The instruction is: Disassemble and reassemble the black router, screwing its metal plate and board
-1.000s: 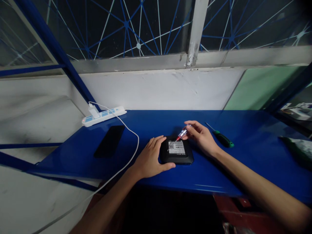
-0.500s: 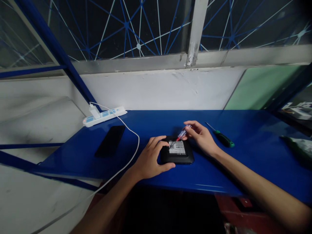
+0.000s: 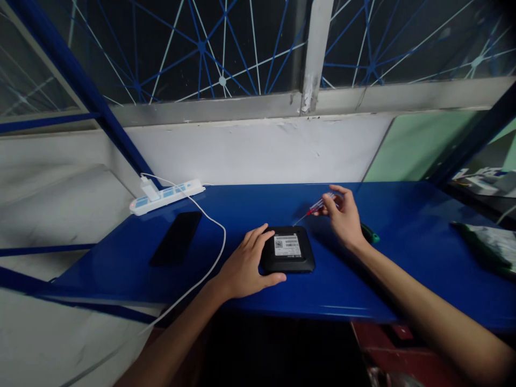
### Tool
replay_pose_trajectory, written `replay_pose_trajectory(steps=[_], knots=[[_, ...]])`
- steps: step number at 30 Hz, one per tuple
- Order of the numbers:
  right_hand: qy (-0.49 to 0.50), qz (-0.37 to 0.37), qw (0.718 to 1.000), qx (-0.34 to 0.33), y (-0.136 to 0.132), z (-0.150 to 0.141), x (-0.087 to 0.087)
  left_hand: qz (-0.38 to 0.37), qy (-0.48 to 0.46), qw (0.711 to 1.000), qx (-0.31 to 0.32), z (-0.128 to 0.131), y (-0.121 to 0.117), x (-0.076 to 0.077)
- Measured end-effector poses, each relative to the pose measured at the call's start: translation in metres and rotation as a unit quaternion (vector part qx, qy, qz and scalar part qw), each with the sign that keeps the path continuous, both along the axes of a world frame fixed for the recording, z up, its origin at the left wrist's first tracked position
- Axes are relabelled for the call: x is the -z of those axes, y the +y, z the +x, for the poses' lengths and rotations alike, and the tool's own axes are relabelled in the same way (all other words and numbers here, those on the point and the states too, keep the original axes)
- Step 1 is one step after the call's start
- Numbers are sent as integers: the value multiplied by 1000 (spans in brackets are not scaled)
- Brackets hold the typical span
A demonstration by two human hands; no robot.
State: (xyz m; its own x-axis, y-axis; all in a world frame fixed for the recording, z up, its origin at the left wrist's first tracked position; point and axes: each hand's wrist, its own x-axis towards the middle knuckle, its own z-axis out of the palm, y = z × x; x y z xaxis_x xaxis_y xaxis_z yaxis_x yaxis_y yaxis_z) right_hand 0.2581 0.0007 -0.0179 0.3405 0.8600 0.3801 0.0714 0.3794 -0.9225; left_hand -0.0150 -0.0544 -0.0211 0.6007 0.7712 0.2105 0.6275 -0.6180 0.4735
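Note:
A flat black device (image 3: 288, 265) with rounded corners and a white printed label lies on the blue table. My left hand (image 3: 246, 263) holds it at its left side, fingers on the far left part and thumb along the near edge. In my right hand (image 3: 342, 215) is a screwdriver (image 3: 316, 206) with a clear handle and a red collar, pinched between thumb and fingers. Its thin shaft slants down to the left, the tip by the device's far edge; whether it touches cannot be made out. A green-and-black screwdriver (image 3: 370, 234) lies partly hidden behind my right wrist.
On the left lie a black phone (image 3: 176, 238) and a white power strip (image 3: 169, 195) with a charger (image 3: 150, 189) plugged in. A white cable (image 3: 221, 252) crosses the table beside my left arm. A plastic bag (image 3: 489, 247) lies at the right; a wall stands behind.
My right hand has moved right and away with the clear-handled screwdriver, lifting its tip from the label to the device's far edge. The left hand stays on the device. The view has shifted slightly.

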Motion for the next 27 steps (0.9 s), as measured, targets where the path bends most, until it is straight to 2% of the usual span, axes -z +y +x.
replay_pose_trajectory(steps=[4,11,20,27], knots=[[-31,25,999,22,-1,5,-5,-19,27,999,4,0,1,-2],[-101,39,993,36,-3,5,-2,7,39,998,41,1,16,-10],[-117,57,991,33,-6,5,-8,11,37,996,79,22,30,-4],[-135,64,987,53,-9,7,-13,19,28,997,67,29,30,-3]])
